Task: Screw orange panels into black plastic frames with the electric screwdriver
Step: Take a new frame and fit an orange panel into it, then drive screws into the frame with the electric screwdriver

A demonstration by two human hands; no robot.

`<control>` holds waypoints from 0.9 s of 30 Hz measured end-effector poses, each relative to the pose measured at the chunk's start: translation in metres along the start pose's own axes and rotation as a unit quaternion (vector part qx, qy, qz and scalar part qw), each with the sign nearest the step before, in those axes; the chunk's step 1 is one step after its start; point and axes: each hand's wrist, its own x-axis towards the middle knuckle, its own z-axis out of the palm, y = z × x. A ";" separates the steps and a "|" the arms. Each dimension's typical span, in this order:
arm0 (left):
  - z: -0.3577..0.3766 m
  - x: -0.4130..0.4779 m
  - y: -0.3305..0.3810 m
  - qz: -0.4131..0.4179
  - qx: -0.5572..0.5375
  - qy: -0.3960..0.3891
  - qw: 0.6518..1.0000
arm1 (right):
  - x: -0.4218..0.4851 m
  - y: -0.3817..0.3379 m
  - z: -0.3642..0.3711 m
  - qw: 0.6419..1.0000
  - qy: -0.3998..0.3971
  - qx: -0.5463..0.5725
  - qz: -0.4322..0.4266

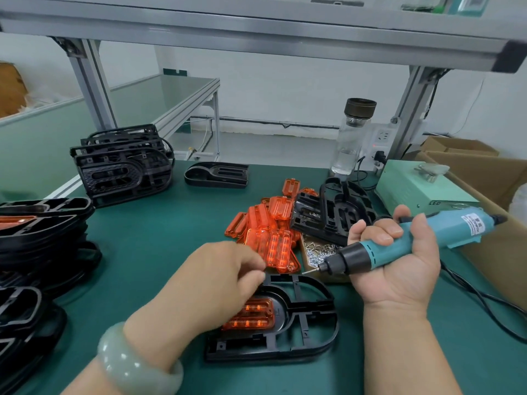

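Note:
A black plastic frame [302,317] lies flat on the green mat in front of me, with an orange panel [251,315] seated in its left half. My left hand [211,283] hovers over the frame's upper left, fingers curled together; whether they pinch something is hidden. My right hand [399,263] grips the teal electric screwdriver [405,243], held level above the mat with its bit pointing left, toward the left fingers. Loose orange panels [268,232] are heaped just beyond the frame.
A cardboard tray of screws [316,252] sits under the screwdriver tip. Black frames are stacked at far left [42,238], at back left [122,163] and behind the panels [336,212]. A green power box [413,186], a glass bottle [350,138] and cardboard boxes [484,172] stand right.

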 end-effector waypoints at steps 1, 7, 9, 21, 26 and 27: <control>0.001 0.008 0.005 0.009 -0.009 0.005 1.000 | 0.000 0.001 0.000 1.000 0.000 -0.001 0.002; 0.017 0.060 0.035 0.084 -0.004 -0.027 0.996 | -0.001 0.005 0.001 1.000 -0.002 -0.008 0.018; 0.023 0.074 0.044 0.106 0.034 -0.070 0.991 | -0.001 0.006 0.002 1.000 -0.005 -0.004 0.022; 0.048 0.108 0.067 0.131 0.184 -0.212 0.951 | 0.000 0.007 -0.001 0.998 -0.040 0.027 0.039; 0.050 0.113 0.068 0.097 0.176 -0.208 0.957 | 0.000 0.006 0.000 0.998 -0.032 0.031 0.039; 0.051 0.113 0.068 0.093 0.180 -0.197 0.959 | 0.000 0.006 0.001 0.998 -0.029 0.031 0.039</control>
